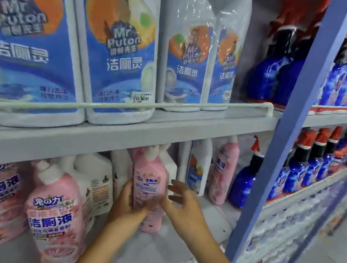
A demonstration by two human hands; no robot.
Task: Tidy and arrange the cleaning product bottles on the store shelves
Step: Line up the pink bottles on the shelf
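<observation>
Head view, lower shelf [154,250], middle of its span: pink toilet-cleaner bottle [147,191] with white cap, standing upright, label facing out. Left hand [126,201] wrapped round lower left side of that bottle, thumb across the front, fingers curled behind. Right hand [183,204] just beside the bottle's right side, fingers spread apart and loosely bent, gripping nothing; contact with the bottle not discernible.

Toward the left end of the same shelf, at its front edge: two larger pink bottles [55,211] with white caps, white bottles [98,179] behind them. Toward the right end, near the blue upright post [275,143]: second slim pink bottle [223,171] and blue spray bottle [243,182] with red trigger.

Upper shelf [125,132]: row of white Mr Puton jugs [117,49] with blue labels, held behind a white guard rail [84,105] along the front edge.
</observation>
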